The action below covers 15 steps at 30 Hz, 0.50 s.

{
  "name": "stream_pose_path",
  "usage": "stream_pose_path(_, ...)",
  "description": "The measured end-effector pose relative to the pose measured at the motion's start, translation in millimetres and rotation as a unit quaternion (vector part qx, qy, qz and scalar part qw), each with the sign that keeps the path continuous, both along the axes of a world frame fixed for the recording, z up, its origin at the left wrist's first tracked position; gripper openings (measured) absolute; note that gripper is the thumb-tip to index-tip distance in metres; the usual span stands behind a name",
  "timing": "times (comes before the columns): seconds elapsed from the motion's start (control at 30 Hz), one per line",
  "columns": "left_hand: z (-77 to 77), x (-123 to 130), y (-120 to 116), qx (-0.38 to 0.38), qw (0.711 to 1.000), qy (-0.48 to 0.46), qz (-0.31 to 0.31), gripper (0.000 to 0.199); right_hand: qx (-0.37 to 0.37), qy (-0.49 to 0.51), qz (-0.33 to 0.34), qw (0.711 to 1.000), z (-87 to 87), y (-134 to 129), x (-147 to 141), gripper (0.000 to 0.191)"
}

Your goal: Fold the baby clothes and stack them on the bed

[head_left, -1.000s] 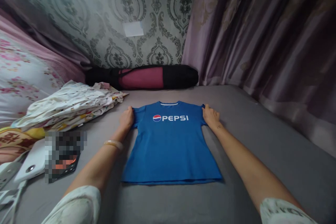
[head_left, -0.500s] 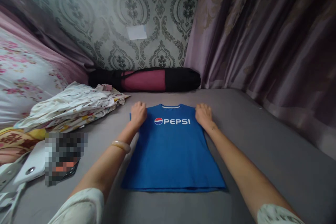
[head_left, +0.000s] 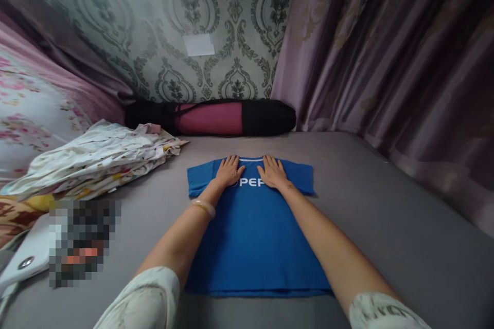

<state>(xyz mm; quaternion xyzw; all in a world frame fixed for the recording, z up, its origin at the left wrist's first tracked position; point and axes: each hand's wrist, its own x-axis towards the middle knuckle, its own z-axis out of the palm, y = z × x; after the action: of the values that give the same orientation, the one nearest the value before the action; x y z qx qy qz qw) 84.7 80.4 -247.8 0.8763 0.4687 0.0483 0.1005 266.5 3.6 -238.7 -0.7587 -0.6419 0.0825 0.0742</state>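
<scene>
A blue T-shirt [head_left: 254, 241] with white PEPSI lettering lies spread flat, its collar away from me and both short sleeves laid out to the sides. My left hand [head_left: 229, 170] rests flat on its upper chest, left of the collar, fingers stretched out. On the other side of the collar, my right hand [head_left: 273, 171] presses flat with its fingers extended. Neither hand grips anything. Between them part of the lettering shows; the hands cover its ends and most of the round logo.
The T-shirt lies on a grey sheet [head_left: 386, 226]. Folded white patterned cloth [head_left: 100, 157] is heaped at the left. Nearer me lie a white device [head_left: 34, 252] and a blurred-out object [head_left: 83, 241]. A black and pink roll bag [head_left: 212, 117] lies along the wall, beside purple curtains [head_left: 378, 61].
Both hands have moved inward from the sleeves to beside the collar. Their closed fingers have opened flat, and the sleeves now show spread out.
</scene>
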Motion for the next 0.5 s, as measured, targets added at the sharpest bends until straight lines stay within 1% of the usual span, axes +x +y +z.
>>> stream_pose_path(0.1,4.5,-10.3,-8.2,-0.013,1.0,0.007,-0.014,0.066,-0.015,0.031,0.005,0.999,8.4,-11.7,2.8,0.068)
stream_pose_path(0.2,3.6,-34.9,-22.3,0.004,1.0,0.022,-0.012,0.072,-0.004,0.03,-0.017,0.999,11.2,-35.1,14.8,0.071)
stream_pose_path(0.33,-1.0,-72.4,-35.8,0.011,0.999,0.021,0.025,0.075,-0.01,-0.002,-0.065,0.998,3.2,-66.5,41.7,0.073)
stream_pose_path(0.4,-1.4,-83.9,-38.1,0.005,1.0,0.013,0.018,0.073,-0.016,-0.005,-0.054,0.998,-1.0,-75.5,53.2,0.071)
stream_pose_path(0.5,0.2,-93.5,-41.3,-0.004,1.0,0.01,-0.001,0.071,-0.015,-0.003,-0.039,0.999,-3.3,-84.1,65.1,0.07)
